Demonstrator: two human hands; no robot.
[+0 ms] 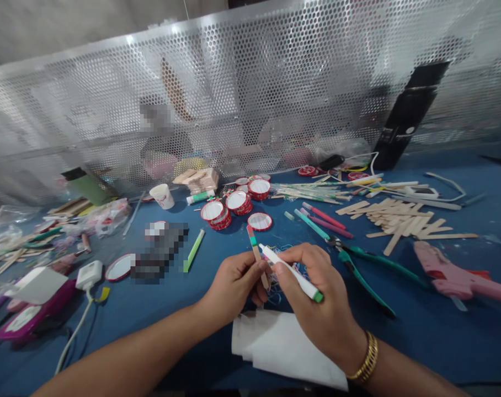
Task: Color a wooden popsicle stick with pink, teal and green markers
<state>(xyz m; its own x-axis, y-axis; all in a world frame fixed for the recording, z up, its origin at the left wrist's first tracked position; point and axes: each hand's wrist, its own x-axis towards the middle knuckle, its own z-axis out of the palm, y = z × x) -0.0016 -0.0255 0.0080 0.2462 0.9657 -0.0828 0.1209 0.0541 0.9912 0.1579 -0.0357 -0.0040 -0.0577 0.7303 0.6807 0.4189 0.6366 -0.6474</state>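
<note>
Marker point(294, 273) and craft stick point(256, 253) met in two hands

The left hand point(236, 281) pinched the craft stick, tipped with red and green, between thumb and fingers above the near middle of the blue bench point(151, 306). The right hand point(320, 281) was closed around the white marker, its tip just beside the green band; contact could not be told. A folded white sheet point(287, 347) lay nearer, green-handled pliers point(364, 281) to the right, red-rimmed discs point(259, 221) farther off.

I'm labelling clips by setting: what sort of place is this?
Probably a craft workspace: loose wooden sticks lie heaped on the blue table, a pink glue gun lies nearby, and the right hand holds a white marker.
</note>
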